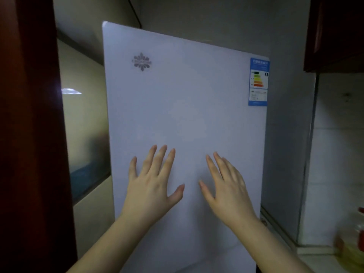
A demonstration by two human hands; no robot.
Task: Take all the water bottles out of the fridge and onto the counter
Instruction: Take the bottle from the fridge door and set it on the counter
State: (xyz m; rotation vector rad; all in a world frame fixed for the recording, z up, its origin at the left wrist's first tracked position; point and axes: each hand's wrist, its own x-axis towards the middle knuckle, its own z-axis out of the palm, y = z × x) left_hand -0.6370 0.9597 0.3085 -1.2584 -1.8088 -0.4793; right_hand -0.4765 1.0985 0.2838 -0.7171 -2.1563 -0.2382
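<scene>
Both hands are raised in front of the white fridge door [185, 107], palms toward it, fingers spread and holding nothing. The left hand [151, 186] has its four fingers fanned upward and its thumb stuck out to the right; the fingertips lie against or just off the door, and which of the two cannot be told. The right hand [228, 190] sits just beside it, apart from it by a narrow strip of door, its fingers stretched up and to the left and its thumb pointing toward the left thumb. It looks slightly blurred. Neither hand curls around an edge or a handle.

The door is shut or nearly so, and it fills the middle of the view, so the inside of the fridge and any bottles in it are hidden. A grey emblem [141, 62] marks the door's upper left and a blue energy label [258, 81] its upper right corner. At the far right lies a pale counter [323, 261], with a blurred yellowish container [354, 245] on it.
</scene>
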